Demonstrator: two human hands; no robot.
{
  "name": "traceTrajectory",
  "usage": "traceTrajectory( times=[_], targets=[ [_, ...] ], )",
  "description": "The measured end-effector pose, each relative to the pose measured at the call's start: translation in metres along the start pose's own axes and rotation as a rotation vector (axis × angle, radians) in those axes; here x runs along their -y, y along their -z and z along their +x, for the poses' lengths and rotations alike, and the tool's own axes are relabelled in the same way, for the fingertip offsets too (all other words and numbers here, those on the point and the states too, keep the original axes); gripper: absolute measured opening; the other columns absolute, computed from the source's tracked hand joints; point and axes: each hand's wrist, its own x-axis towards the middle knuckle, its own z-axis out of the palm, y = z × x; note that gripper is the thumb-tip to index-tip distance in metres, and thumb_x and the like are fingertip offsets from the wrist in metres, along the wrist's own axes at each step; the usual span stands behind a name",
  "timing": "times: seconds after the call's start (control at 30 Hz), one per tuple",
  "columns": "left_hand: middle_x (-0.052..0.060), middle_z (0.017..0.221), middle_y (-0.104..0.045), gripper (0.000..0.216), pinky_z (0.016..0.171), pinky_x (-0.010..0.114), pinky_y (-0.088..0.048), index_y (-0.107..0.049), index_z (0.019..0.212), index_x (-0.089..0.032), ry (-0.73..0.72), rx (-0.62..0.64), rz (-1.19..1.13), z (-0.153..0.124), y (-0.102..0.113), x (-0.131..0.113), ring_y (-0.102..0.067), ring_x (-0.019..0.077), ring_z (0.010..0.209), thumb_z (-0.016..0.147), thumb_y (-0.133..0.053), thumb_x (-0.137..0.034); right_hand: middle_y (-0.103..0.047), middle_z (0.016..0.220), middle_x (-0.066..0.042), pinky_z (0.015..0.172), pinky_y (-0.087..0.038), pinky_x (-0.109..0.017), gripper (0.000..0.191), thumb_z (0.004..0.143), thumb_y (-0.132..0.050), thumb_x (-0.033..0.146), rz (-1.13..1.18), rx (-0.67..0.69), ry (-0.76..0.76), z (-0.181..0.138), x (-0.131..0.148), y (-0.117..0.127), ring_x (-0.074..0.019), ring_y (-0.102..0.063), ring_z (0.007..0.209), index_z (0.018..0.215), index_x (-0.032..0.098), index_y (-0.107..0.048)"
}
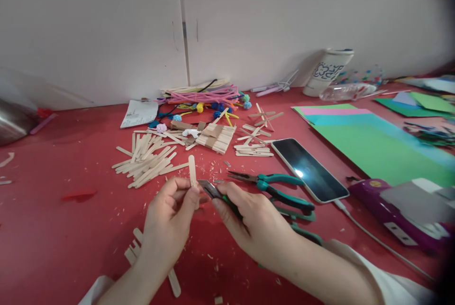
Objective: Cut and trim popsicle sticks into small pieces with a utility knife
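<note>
My left hand [172,217] pinches a wooden craft stick [192,170] that stands nearly upright between thumb and fingers. Closed round a utility knife [212,190], my right hand [250,217] keeps the blade's tip close to the stick's edge; whether it touches I cannot tell. Most of the knife's handle is hidden in the palm. Beyond my left hand lies a loose heap of craft sticks [147,160], with a banded bundle of sticks [216,138] behind it. More craft sticks [174,282] lie partly under my left forearm.
Teal-handled pliers [280,186] and a phone [309,170] with a cable lie right of my right hand. Farther right are coloured paper sheets [359,148] and a purple power strip [387,210]. Pipe cleaners [202,95] and a white cup [325,72] are by the wall. Wood shavings dot the red table [88,229].
</note>
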Motion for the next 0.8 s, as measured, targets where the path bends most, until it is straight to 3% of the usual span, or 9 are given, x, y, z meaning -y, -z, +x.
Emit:
traceTrajectory(
  times=[0.1,0.3,0.47,0.63,0.8],
  targets=[
    [-0.003,0.054,-0.059,0.021,0.055,0.022,-0.052,-0.051,0.067,-0.021,-0.007,-0.009,0.012,-0.001,-0.001,0.001,-0.061,0.0123,0.054,0.071,-0.061,-0.040,-0.059,0.059,-0.001,0.043,-0.031,-0.026,0.019,0.091,-0.037,0.024,0.007,0.031,-0.015,-0.002,0.000,0.001,-0.0163,-0.056,0.046,0.085,0.017,-0.053],
    [-0.003,0.051,-0.057,0.020,0.053,0.022,-0.052,-0.051,0.064,-0.022,-0.038,-0.020,0.059,-0.001,0.000,0.001,-0.057,0.0114,0.047,0.072,-0.059,-0.038,-0.064,0.067,-0.006,0.046,-0.033,-0.027,0.022,0.092,-0.034,0.025,0.005,0.050,-0.041,-0.003,0.000,-0.001,-0.0196,-0.061,0.055,0.088,0.016,-0.054],
    [-0.003,0.051,-0.059,0.020,0.054,0.024,-0.053,-0.051,0.065,-0.022,-0.096,-0.032,0.125,-0.001,0.000,0.004,-0.059,0.0129,0.048,0.075,-0.058,-0.038,-0.060,0.062,-0.003,0.044,-0.030,-0.026,0.020,0.092,-0.034,0.023,-0.028,0.037,-0.026,-0.003,0.000,-0.003,-0.0162,-0.056,0.049,0.084,0.017,-0.051],
    [0.002,0.066,-0.069,0.020,0.057,0.025,-0.053,-0.055,0.073,-0.022,-0.169,0.016,0.281,-0.006,0.003,0.012,-0.069,0.0182,0.066,0.082,-0.053,-0.039,-0.058,0.060,-0.005,0.044,-0.029,-0.027,0.025,0.093,-0.029,0.023,-0.078,0.081,-0.019,-0.007,0.002,-0.004,-0.0175,-0.055,0.049,0.086,0.014,-0.052],
    [0.002,0.066,-0.070,0.017,0.055,0.025,-0.053,-0.054,0.075,-0.022,-0.191,0.029,0.342,-0.007,0.004,0.014,-0.069,0.0187,0.064,0.083,-0.052,-0.037,-0.051,0.055,0.000,0.043,-0.026,-0.026,0.019,0.090,-0.034,0.021,0.031,0.103,-0.056,-0.006,0.002,0.001,-0.0130,-0.045,0.044,0.079,0.017,-0.050]
  ],
)
